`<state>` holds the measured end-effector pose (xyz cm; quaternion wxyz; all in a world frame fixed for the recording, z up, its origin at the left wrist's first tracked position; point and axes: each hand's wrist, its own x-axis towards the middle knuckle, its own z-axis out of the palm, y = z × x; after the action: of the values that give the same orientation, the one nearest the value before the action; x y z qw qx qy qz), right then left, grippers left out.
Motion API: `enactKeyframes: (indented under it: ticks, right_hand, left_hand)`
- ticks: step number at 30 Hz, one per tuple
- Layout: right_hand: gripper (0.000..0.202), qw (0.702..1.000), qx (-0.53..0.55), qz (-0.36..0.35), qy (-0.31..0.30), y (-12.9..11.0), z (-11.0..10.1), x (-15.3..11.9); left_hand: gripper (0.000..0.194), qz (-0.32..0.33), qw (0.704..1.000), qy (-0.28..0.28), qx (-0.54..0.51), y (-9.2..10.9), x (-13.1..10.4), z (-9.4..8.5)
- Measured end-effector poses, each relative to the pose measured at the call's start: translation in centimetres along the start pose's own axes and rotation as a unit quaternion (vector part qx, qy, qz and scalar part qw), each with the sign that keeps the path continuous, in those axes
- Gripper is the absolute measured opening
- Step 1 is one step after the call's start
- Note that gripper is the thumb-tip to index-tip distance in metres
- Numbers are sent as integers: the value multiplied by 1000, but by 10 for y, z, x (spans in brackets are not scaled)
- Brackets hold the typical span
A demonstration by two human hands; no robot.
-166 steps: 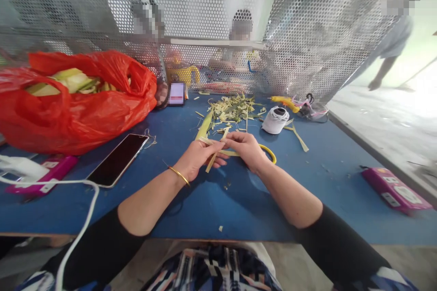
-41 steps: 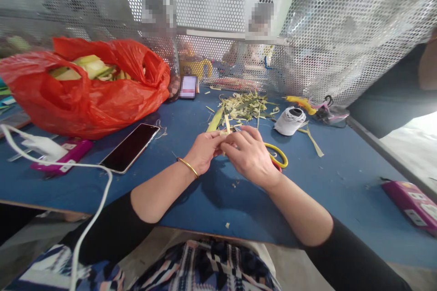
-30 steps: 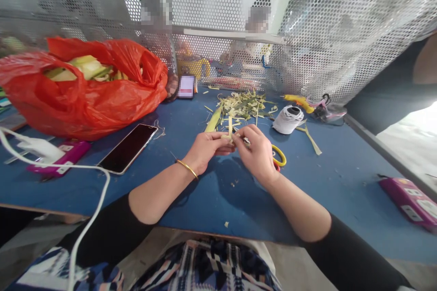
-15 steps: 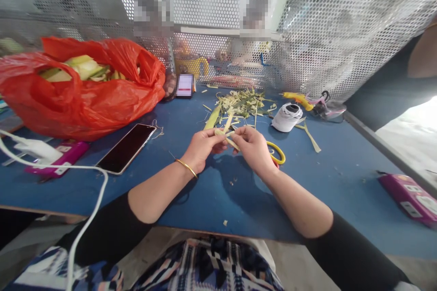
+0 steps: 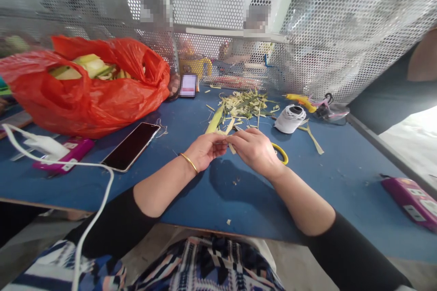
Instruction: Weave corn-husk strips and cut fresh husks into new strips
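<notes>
My left hand (image 5: 209,149) and my right hand (image 5: 253,149) meet over the middle of the blue table (image 5: 211,195). Both pinch a pale husk strip (image 5: 232,148), mostly covered by the fingers. Just beyond them lie a long green husk piece (image 5: 215,120) and a pile of shredded husk (image 5: 244,103). Scissors with a yellow handle (image 5: 282,153) rest partly behind my right hand. To the right stands a roll of white thread (image 5: 289,119), with a loose forked husk strip (image 5: 314,139) beside it.
A red plastic bag (image 5: 92,104) of husks fills the left. Near it are a dark phone (image 5: 131,147), a propped phone (image 5: 188,85), a white cable (image 5: 99,211) and a purple power strip (image 5: 64,157). Another purple strip (image 5: 411,200) and a yellow glue gun (image 5: 302,101) are right.
My right hand has turned over the strip, its fingers now nearer my left fingertips and covering more of it. The whole view has shifted slightly.
</notes>
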<state>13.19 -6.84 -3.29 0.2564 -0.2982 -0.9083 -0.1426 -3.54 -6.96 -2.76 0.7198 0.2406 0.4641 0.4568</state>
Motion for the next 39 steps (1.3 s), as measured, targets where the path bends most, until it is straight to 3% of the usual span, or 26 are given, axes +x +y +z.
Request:
enactKeyframes:
  ticks: [5, 11, 17, 22, 27, 32, 39]
  right_hand:
    - [33, 999, -26, 10, 36, -4, -3, 0]
    - [20, 983, 41, 136, 114, -9, -6, 3]
    - [19, 929, 156, 335, 19, -10, 0, 6]
    - [20, 886, 200, 418, 0, -17, -4, 12]
    - [15, 854, 252, 454, 21, -19, -5, 13]
    - [11, 844, 321, 421, 87, -13, -6, 10]
    - [20, 768, 480, 402, 132, -10, 5, 9]
  left_hand:
    - [11, 36, 999, -11, 34, -2, 0, -1]
    - [12, 117, 983, -9, 142, -5, -6, 3]
    - [12, 111, 979, -27, 167, -6, -7, 5]
    - [5, 85, 984, -22, 155, -6, -10, 8]
    - [10, 95, 985, 42, 138, -6, -9, 10]
    - [14, 102, 986, 66, 115, 0, -9, 10]
    - [18, 105, 984, 61, 134, 0, -12, 11]
